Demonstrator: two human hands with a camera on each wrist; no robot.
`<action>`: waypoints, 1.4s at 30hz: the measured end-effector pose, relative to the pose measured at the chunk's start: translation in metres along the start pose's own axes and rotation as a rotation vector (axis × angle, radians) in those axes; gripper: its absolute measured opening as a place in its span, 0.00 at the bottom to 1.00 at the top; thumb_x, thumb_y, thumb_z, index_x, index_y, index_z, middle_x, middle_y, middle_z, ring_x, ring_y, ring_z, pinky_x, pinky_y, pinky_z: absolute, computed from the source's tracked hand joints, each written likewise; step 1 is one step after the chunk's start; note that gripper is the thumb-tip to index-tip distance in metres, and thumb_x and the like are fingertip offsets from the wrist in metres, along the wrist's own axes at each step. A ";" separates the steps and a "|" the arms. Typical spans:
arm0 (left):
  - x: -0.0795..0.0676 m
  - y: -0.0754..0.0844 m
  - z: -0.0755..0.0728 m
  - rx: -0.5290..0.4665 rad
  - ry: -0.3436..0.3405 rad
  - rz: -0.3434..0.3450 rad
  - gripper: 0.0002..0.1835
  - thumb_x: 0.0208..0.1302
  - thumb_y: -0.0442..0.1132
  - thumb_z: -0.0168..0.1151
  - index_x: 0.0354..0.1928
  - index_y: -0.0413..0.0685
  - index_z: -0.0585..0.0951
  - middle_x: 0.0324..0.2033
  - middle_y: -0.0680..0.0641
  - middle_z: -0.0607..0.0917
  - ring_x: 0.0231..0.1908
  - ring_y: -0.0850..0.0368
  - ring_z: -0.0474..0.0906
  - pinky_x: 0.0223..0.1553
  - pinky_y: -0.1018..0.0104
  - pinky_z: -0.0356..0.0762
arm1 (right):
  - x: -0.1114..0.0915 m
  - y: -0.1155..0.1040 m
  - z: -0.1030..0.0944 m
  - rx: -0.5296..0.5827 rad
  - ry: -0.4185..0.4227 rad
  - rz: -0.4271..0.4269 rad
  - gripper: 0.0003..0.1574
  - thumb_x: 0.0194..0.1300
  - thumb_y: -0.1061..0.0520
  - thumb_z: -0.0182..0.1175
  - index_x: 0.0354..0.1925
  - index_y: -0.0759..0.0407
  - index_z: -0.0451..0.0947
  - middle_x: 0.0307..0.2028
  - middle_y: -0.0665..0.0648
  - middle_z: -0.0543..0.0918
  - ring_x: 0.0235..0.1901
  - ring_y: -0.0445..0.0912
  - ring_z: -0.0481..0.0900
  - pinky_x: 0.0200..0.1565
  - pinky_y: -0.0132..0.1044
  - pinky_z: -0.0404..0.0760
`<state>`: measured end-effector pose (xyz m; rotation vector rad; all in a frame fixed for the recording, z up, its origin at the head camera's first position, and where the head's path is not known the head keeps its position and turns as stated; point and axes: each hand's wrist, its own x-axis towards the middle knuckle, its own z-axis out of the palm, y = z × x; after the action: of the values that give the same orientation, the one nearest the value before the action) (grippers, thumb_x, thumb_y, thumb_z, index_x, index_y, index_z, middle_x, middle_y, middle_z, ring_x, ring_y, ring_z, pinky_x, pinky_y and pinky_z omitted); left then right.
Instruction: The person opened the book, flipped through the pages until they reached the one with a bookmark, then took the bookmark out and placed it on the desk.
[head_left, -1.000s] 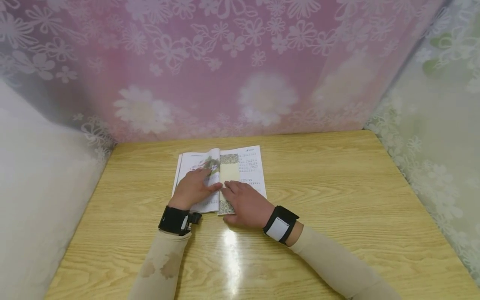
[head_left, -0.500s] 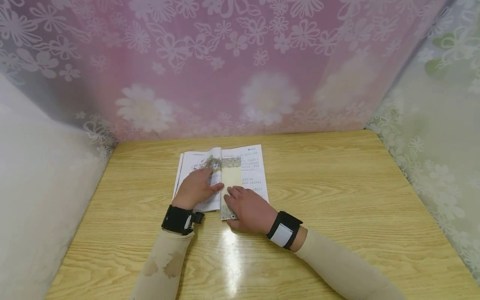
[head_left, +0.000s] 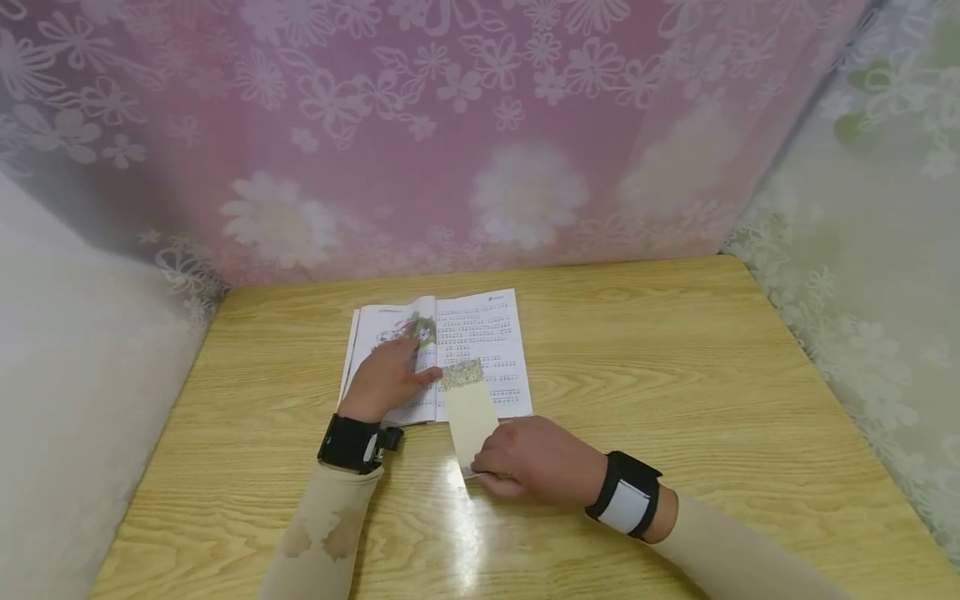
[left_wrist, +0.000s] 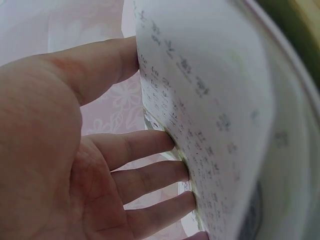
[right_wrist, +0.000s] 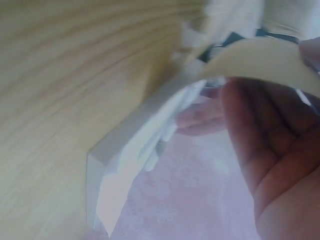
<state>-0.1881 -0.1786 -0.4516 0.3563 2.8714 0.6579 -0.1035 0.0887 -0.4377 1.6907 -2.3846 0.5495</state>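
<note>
An open book (head_left: 483,333) lies on the table, with a flower picture and text on its left page. My left hand (head_left: 384,379) rests on that left page, its thumb reaching the fold. In the left wrist view the fingertips of this hand (left_wrist: 55,145) touch the printed page (left_wrist: 195,75). A cream bookmark (head_left: 471,417) with a grey patterned end slants from the right page over the book's near edge. My right hand (head_left: 543,462) pinches its near end, and in the right wrist view the bookmark (right_wrist: 265,60) bows upward.
The wooden table (head_left: 637,358) spreads around the book, with a bright reflection near its front. A pink floral curtain (head_left: 420,167) hangs behind it, and pale floral cloth (head_left: 862,292) stands on the right.
My right hand has drawn the bookmark toward me and slightly right, off most of the right page, baring its text. The left hand has stayed on the left page.
</note>
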 end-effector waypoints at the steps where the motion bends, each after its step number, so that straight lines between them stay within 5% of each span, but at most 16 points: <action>1: 0.000 0.000 0.000 0.001 0.004 0.002 0.43 0.72 0.57 0.64 0.75 0.33 0.66 0.71 0.30 0.70 0.71 0.31 0.65 0.70 0.39 0.65 | -0.004 -0.002 -0.006 0.026 0.022 -0.011 0.05 0.70 0.56 0.65 0.35 0.47 0.84 0.28 0.39 0.82 0.29 0.32 0.75 0.34 0.24 0.75; 5: 0.000 0.000 0.000 0.001 0.030 0.013 0.42 0.71 0.56 0.65 0.74 0.31 0.67 0.70 0.29 0.72 0.70 0.31 0.68 0.68 0.39 0.68 | -0.023 -0.008 -0.032 0.171 0.155 0.063 0.09 0.67 0.62 0.67 0.43 0.50 0.87 0.37 0.43 0.87 0.36 0.33 0.82 0.40 0.26 0.82; 14: 0.001 -0.002 0.000 0.032 0.052 -0.001 0.41 0.70 0.57 0.67 0.73 0.34 0.70 0.66 0.30 0.76 0.66 0.31 0.72 0.64 0.40 0.72 | -0.061 -0.002 -0.090 0.289 0.479 0.458 0.18 0.69 0.74 0.58 0.48 0.57 0.86 0.41 0.53 0.90 0.36 0.38 0.88 0.37 0.28 0.84; 17: 0.001 -0.003 0.000 0.019 0.046 -0.010 0.42 0.70 0.57 0.67 0.74 0.34 0.69 0.68 0.30 0.74 0.68 0.30 0.70 0.66 0.39 0.71 | -0.069 0.009 -0.103 0.205 0.558 0.514 0.16 0.70 0.72 0.57 0.46 0.58 0.87 0.38 0.52 0.90 0.34 0.34 0.86 0.37 0.24 0.82; 21: 0.000 -0.004 0.001 0.010 0.040 -0.010 0.42 0.70 0.57 0.66 0.74 0.34 0.68 0.69 0.30 0.73 0.69 0.29 0.67 0.68 0.38 0.68 | -0.074 0.032 -0.109 -0.074 0.602 0.467 0.14 0.75 0.61 0.55 0.46 0.60 0.88 0.37 0.53 0.89 0.30 0.38 0.83 0.30 0.27 0.78; 24: 0.000 -0.005 0.003 0.009 0.043 -0.005 0.42 0.70 0.57 0.66 0.74 0.34 0.68 0.70 0.30 0.72 0.70 0.28 0.67 0.69 0.38 0.67 | -0.075 0.052 -0.100 -0.258 0.549 0.413 0.22 0.80 0.51 0.50 0.49 0.62 0.87 0.42 0.58 0.88 0.31 0.47 0.84 0.25 0.38 0.80; 27: 0.000 -0.006 0.004 0.000 0.047 0.010 0.42 0.70 0.57 0.66 0.74 0.33 0.68 0.69 0.29 0.72 0.69 0.28 0.67 0.68 0.38 0.67 | -0.078 0.070 -0.081 -0.310 0.424 0.390 0.27 0.84 0.46 0.46 0.55 0.62 0.86 0.48 0.62 0.86 0.39 0.55 0.87 0.30 0.48 0.85; 30: 0.001 -0.005 0.005 -0.007 0.049 0.026 0.42 0.70 0.56 0.66 0.74 0.33 0.68 0.68 0.29 0.73 0.69 0.28 0.68 0.67 0.38 0.68 | -0.081 0.083 -0.059 -0.291 0.289 0.401 0.19 0.78 0.52 0.58 0.59 0.60 0.84 0.53 0.63 0.85 0.49 0.58 0.86 0.42 0.53 0.87; 34: 0.001 -0.003 0.006 0.002 0.052 0.030 0.41 0.70 0.56 0.66 0.73 0.33 0.69 0.67 0.29 0.75 0.68 0.29 0.70 0.66 0.38 0.70 | -0.084 0.091 -0.035 -0.236 0.106 0.440 0.25 0.65 0.61 0.70 0.61 0.59 0.84 0.58 0.63 0.84 0.55 0.57 0.84 0.50 0.53 0.86; 38: 0.003 -0.002 0.006 0.018 0.064 0.040 0.41 0.70 0.56 0.66 0.73 0.32 0.69 0.67 0.29 0.75 0.67 0.28 0.70 0.66 0.38 0.70 | -0.084 0.093 -0.021 -0.178 -0.051 0.475 0.23 0.70 0.58 0.67 0.61 0.57 0.84 0.58 0.61 0.85 0.58 0.56 0.83 0.55 0.52 0.84; 42: 0.004 -0.002 0.005 0.025 0.076 0.046 0.42 0.70 0.56 0.66 0.73 0.33 0.69 0.68 0.29 0.74 0.66 0.28 0.71 0.65 0.38 0.71 | -0.083 0.093 -0.017 -0.153 -0.099 0.502 0.21 0.72 0.57 0.65 0.61 0.56 0.84 0.58 0.60 0.85 0.59 0.56 0.83 0.57 0.52 0.82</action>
<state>-0.1913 -0.1778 -0.4572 0.4108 2.9535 0.6580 -0.1628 0.1946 -0.4693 1.0757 -2.8492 0.3376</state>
